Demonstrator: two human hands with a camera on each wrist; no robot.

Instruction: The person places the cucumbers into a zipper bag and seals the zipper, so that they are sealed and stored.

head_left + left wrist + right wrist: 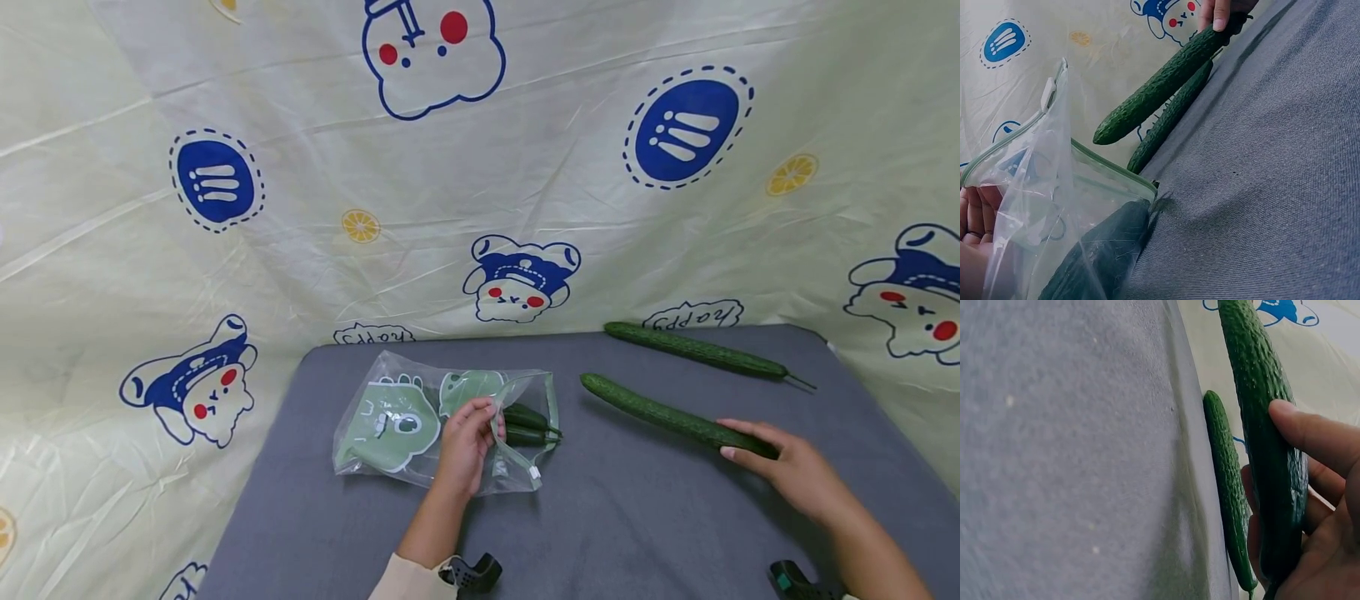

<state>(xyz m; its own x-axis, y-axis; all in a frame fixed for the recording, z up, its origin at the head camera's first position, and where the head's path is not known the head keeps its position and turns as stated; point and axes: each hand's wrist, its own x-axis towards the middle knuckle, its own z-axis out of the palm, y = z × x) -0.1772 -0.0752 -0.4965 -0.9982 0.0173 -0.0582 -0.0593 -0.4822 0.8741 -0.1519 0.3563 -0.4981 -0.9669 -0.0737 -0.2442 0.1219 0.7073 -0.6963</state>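
Observation:
My right hand grips a long green cucumber near its stem end, thumb on one side and fingers on the other. In the right wrist view the held cucumber is raised off the grey cloth, and its blunt end points toward the bag in the head view. A clear zip bag with green bear prints lies at the left. My left hand pinches the rim at its mouth, lifting that edge. Inside the bag, cucumbers show their stem ends at the opening.
Another cucumber lies at the back right of the grey cloth-covered table. A printed pale curtain hangs behind the table and at its sides. Black wrist devices sit on both arms.

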